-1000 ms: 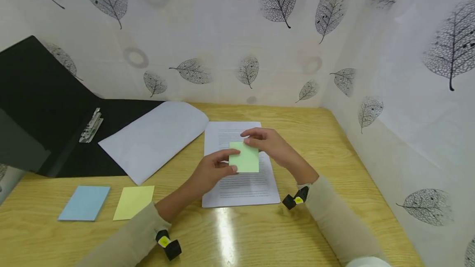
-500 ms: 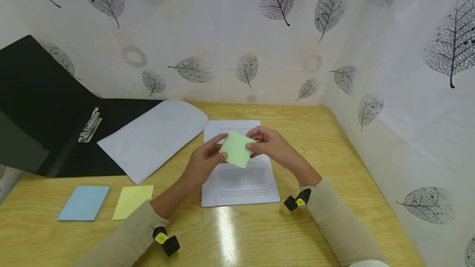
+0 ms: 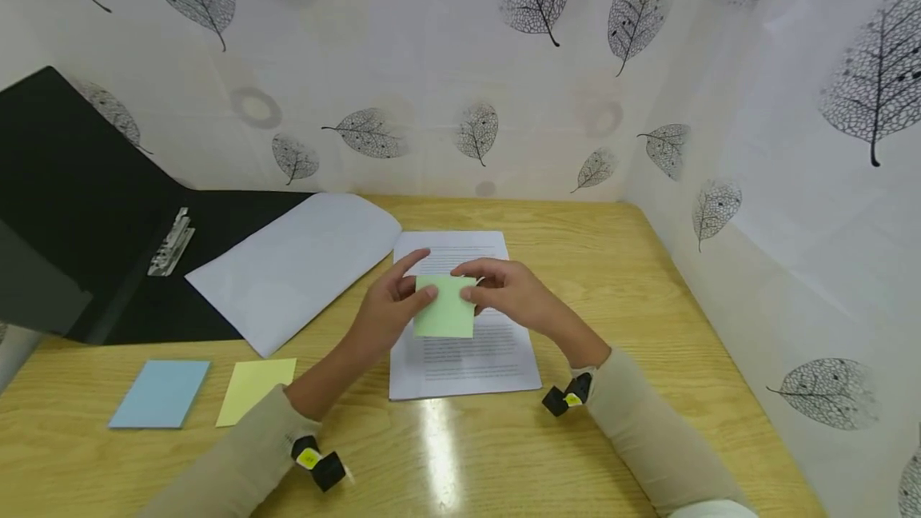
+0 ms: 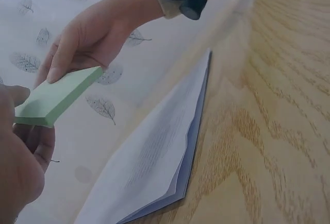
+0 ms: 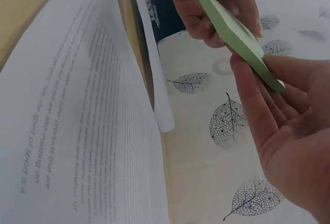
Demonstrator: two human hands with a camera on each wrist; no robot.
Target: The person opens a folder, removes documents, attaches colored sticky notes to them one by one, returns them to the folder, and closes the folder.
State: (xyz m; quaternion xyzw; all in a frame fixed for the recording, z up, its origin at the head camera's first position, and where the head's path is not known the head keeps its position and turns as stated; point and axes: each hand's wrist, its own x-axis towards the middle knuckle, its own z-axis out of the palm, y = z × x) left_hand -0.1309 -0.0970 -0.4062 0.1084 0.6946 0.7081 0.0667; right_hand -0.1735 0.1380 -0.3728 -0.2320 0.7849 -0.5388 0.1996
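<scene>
A pad of green sticky notes (image 3: 446,314) is held above a stack of printed paper (image 3: 478,358). My left hand (image 3: 384,310) pinches its left edge, thumb on the top face and index finger stretched out beyond the pad. At the opposite edge my right hand (image 3: 521,298) pinches the pad between thumb and fingers. The pad's thickness shows in the left wrist view, where the green pad (image 4: 62,95) is tilted, apart from the paper (image 4: 154,141) below. In the right wrist view the pad (image 5: 237,38) is seen edge-on between both hands.
A blue sticky-note pad (image 3: 160,394) and a yellow one (image 3: 252,390) lie on the wooden table (image 3: 590,262) at the left. Behind them an open black clip folder (image 3: 93,206) lies with its metal clip (image 3: 171,245). A white sheet (image 3: 295,262) rests partly over it. Leaf-patterned cloth borders the table.
The green pad was turned askew half a second ago and is level again, shifted slightly left. My left index finger has lifted off it. The right hand has moved left with the pad.
</scene>
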